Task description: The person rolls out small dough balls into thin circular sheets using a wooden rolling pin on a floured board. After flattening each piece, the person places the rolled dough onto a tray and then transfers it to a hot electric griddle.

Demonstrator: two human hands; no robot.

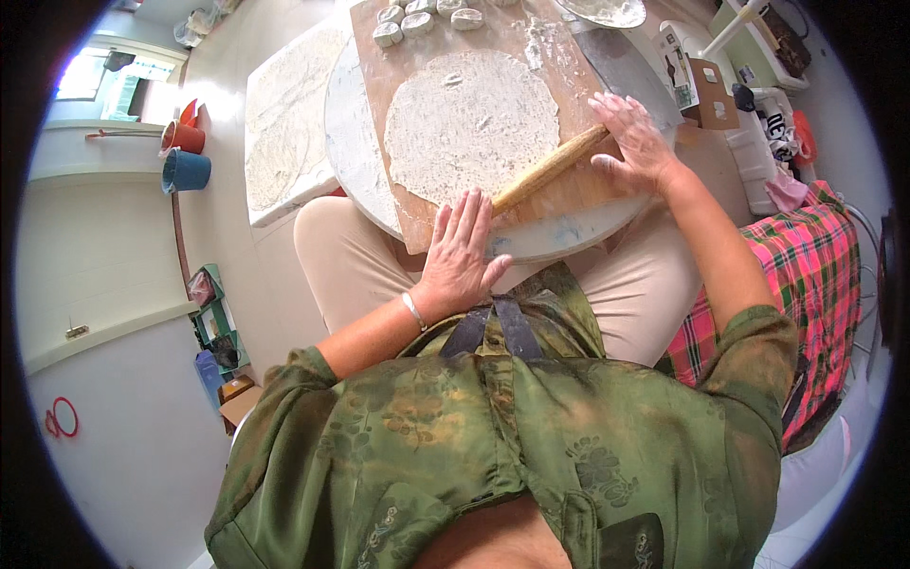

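Note:
A large, thin round sheet of dough [473, 128] with specks and loose flour lies on a wooden board [583, 185]. Across its near right edge rests a wooden rolling pin [551, 171], set at a slant. My left hand [462, 245] is flat, fingers extended, at the pin's near left end, over the board's front edge. My right hand [633, 142] lies over the pin's far right end, its thumb spread apart. Neither hand's fingers wrap around the pin. Several floured dough pieces [417, 24] sit at the board's far side.
The board stands on a round table [348, 135]. Left of it, a second dough sheet [291, 114] covers a white rectangular surface. A bowl of flour [611, 10] is at the back right. A cardboard box [711, 92] stands at the right, and a checked cloth [817, 284] covers a chair.

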